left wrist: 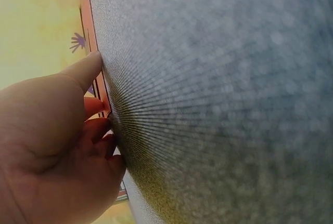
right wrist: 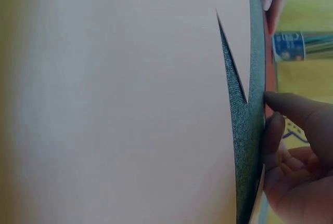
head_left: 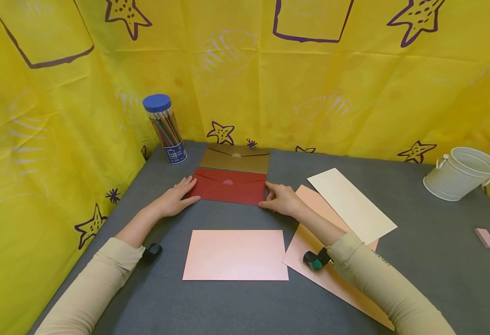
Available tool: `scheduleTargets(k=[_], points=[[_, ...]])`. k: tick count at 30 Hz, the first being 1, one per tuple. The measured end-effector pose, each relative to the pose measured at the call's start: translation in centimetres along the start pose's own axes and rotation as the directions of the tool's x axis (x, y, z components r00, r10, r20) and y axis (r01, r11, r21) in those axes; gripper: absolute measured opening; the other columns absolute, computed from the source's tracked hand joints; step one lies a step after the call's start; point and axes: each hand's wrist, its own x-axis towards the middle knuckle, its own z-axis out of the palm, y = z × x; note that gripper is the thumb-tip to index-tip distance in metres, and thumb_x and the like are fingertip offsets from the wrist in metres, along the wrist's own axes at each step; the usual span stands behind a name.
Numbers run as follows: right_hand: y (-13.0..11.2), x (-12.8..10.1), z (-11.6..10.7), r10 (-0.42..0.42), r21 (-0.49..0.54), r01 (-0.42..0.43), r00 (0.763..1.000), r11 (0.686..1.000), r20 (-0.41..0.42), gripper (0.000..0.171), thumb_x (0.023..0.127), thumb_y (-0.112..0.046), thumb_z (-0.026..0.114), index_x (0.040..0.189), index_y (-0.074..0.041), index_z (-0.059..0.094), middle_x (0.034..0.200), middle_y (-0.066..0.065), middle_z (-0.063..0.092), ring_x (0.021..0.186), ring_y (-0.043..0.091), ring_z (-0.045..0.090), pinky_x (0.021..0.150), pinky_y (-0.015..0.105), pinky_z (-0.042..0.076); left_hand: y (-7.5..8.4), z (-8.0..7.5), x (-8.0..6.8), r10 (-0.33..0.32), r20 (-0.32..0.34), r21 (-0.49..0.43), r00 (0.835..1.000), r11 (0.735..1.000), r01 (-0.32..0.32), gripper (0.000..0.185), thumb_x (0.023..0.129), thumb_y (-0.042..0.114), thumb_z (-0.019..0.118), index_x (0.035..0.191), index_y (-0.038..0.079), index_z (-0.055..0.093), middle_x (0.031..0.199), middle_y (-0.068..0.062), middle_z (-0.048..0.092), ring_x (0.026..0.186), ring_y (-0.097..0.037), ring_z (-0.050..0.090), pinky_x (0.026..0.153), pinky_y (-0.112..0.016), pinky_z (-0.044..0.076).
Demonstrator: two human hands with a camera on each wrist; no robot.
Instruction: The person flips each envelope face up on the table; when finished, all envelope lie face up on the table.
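A red envelope (head_left: 232, 191) lies flat near the back of the table, its flap facing up with a round tab at the middle. My left hand (head_left: 177, 199) rests at its left edge, fingers extended and thumb spread toward the near corner. At the opposite edge, my right hand (head_left: 284, 201) touches the right side with index finger and thumb apart, the other fingers bent. Directly behind the red one lies a brown-gold envelope (head_left: 246, 164), edge to edge with it. In the left wrist view the red envelope (left wrist: 92, 31) appears as a thin strip beyond the thumb.
A pale pink envelope (head_left: 235, 256) lies in front of the hands. Under the right forearm are a peach envelope (head_left: 307, 246) and a cream one (head_left: 353, 204) overlapping it. A blue-lidded pencil tub (head_left: 165, 128) stands back left; a white bucket (head_left: 454, 179) and pink eraser (head_left: 486, 237) are right.
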Motion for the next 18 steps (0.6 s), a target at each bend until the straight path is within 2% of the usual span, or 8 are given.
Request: scheduleTargets(k=[6,11,18], points=[[0.0,-0.3,-0.1,0.019,0.049,-0.019,1.000,0.999,-0.002,0.077,0.087,-0.028,0.075,0.147,0.003,0.037,0.078,0.001,0.063,0.061,0.013,0.056,0.062,0.027,0.042,0.1,-0.1,0.0,-0.010,0.009,0.003,1.000,1.000,0.010,0.071,0.101,0.031,0.052,0.151,-0.008,0.019,0.156,-0.032,0.011,0.144,-0.047,0.006,0.113,-0.061,0.008],[0.4,-0.9,-0.2,0.008,0.149,-0.006,1.000,0.989,-0.014,0.075,0.087,-0.027,0.074,0.147,0.002,0.038,0.088,0.003,0.066,0.070,0.014,0.058,0.066,0.027,0.045,0.9,0.1,-0.5,-0.001,0.002,-0.008,1.000,1.000,0.001,0.077,0.099,0.034,0.056,0.151,-0.008,0.019,0.156,-0.031,0.012,0.144,-0.047,0.008,0.114,-0.060,0.010],[0.6,-2.6,0.0,-0.079,0.249,0.087,0.996,0.965,-0.040,0.062,0.091,-0.022,0.070,0.143,0.000,0.044,0.109,0.008,0.065,0.099,0.022,0.061,0.088,0.036,0.049,3.3,1.4,-2.1,0.072,0.001,-0.050,0.997,0.996,-0.072,0.079,0.096,0.042,0.059,0.153,0.000,0.025,0.159,-0.024,0.013,0.145,-0.041,0.012,0.113,-0.059,0.015]])
